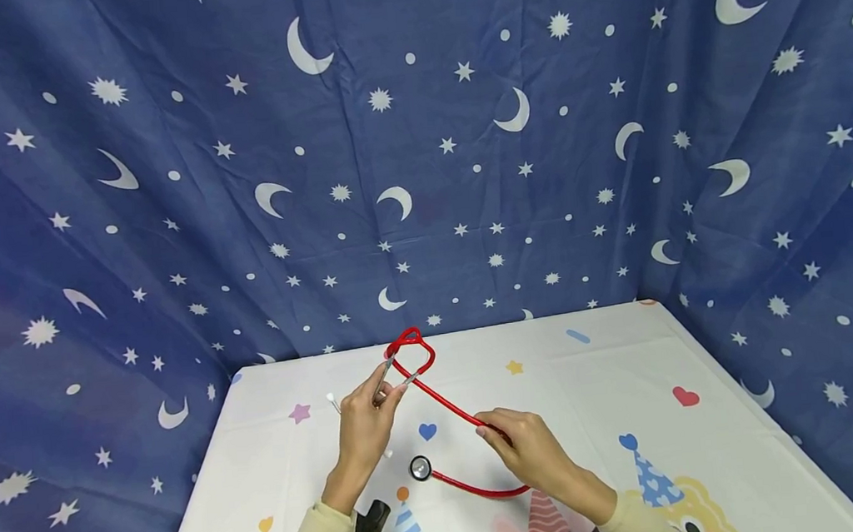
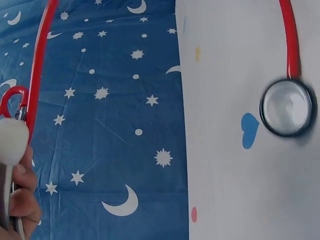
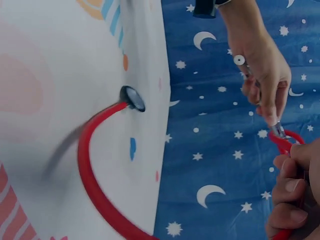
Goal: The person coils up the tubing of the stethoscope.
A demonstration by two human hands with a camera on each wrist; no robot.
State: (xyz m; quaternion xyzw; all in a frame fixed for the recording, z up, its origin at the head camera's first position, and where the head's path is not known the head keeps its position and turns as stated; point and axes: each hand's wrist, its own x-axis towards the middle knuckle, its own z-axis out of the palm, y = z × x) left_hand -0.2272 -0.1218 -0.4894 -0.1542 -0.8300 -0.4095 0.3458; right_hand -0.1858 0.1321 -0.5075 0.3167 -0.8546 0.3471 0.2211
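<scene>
A stethoscope with red tubing is held up over the table by both hands. My left hand pinches its metal ear tubes near the looped red yoke. White ear tips poke out past that hand, and one ear tip looms large in the left wrist view. Farther along the tubing, my right hand has its fingers curled round it. Below that grip the tube sags and curves left to the round silver chest piece with its black rim, low over the tabletop.
A white tablecloth printed with hearts, stars and party-hat figures covers the table. Behind it and along both sides hangs a blue curtain with moons and stars. Dark wrist-camera mounts sit by the sleeves.
</scene>
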